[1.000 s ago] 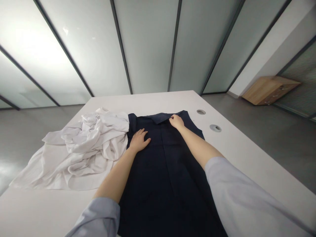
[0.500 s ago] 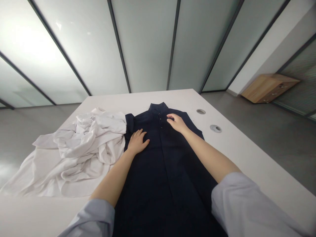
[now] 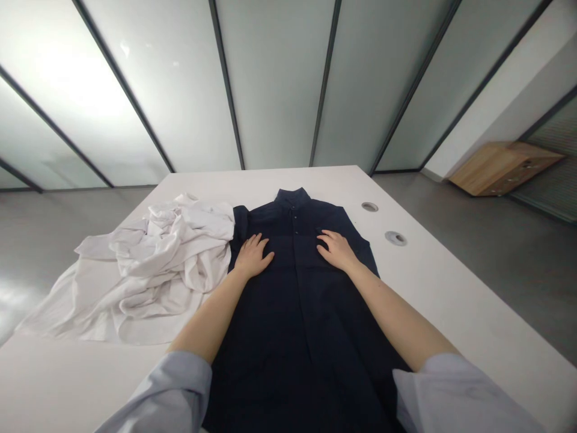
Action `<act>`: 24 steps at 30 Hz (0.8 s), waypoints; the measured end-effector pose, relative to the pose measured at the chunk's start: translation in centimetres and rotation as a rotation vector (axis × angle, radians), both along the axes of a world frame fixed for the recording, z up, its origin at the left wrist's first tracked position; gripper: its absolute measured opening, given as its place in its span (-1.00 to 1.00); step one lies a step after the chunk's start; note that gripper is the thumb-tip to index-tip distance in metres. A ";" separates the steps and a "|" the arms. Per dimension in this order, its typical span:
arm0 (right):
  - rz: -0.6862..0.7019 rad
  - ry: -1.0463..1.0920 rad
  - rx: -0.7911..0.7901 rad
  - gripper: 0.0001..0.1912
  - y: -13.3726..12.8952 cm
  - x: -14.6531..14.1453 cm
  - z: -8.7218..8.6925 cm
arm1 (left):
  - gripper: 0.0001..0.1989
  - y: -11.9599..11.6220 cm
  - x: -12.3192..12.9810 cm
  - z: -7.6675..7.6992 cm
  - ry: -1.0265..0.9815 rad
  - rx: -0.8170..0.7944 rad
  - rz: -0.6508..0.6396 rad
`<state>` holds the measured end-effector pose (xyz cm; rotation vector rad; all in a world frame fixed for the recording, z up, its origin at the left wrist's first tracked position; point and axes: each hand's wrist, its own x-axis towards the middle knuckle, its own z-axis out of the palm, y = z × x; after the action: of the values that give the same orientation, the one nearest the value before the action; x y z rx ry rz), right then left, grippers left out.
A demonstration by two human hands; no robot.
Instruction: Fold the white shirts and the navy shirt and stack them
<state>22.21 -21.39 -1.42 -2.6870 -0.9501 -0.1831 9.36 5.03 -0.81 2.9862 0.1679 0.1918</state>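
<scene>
A dark navy shirt [image 3: 288,313] lies spread front side up on the white table, its collar at the far end and small buttons below it. My left hand [image 3: 252,255] rests flat on the left chest of the shirt, fingers apart. On the right chest lies my right hand [image 3: 337,249], its fingers spread and slightly bent, holding nothing. A crumpled heap of white cloth [image 3: 162,264] sits left of the shirt, against its left sleeve.
The white table [image 3: 451,307] has two round grommets [image 3: 369,207] near its right side. Frosted glass panels [image 3: 274,84] stand beyond the far edge. A wooden cabinet [image 3: 500,168] is on the floor at the right.
My right hand has come down from beside the buttons to the right chest, and its fingers are now more spread. My left hand stays in place. The view has shifted slightly.
</scene>
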 end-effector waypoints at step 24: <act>-0.015 -0.010 -0.018 -0.62 0.2 -0.2 0.3 | -0.27 3.1 4.0 1.4 -0.115 -0.181 0.530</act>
<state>21.99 -21.15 -1.17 -2.7129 -0.9397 -0.1918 13.34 8.15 0.56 2.6761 0.9080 0.3794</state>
